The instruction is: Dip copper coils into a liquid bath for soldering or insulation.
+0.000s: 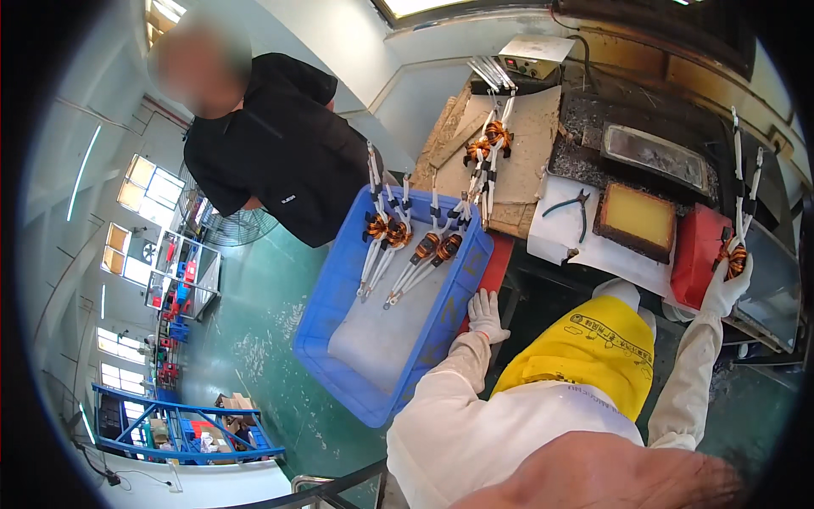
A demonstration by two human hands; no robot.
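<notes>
My right hand [727,288], in a pale glove, is closed around a copper-wound coil [733,260] at the far right. Long white leads rise from this coil, beside a red bin [695,254]. My left hand [487,316], also gloved, lies with its fingers stretched out on a red surface [498,265] against the right side of a blue crate [348,382]. Inside the crate, several coils with white leads [437,247] rest on a pale sheet. More coils [489,144] lie on a board at the back of the bench.
Pliers [570,212] lie on white paper beside a dark square tray with yellowish contents [636,217]. Behind it sits a rectangular metal-rimmed pan [655,158]. A control box [534,58] stands at the back. A person in black [280,144] stands beyond the crate, near a floor fan [229,222].
</notes>
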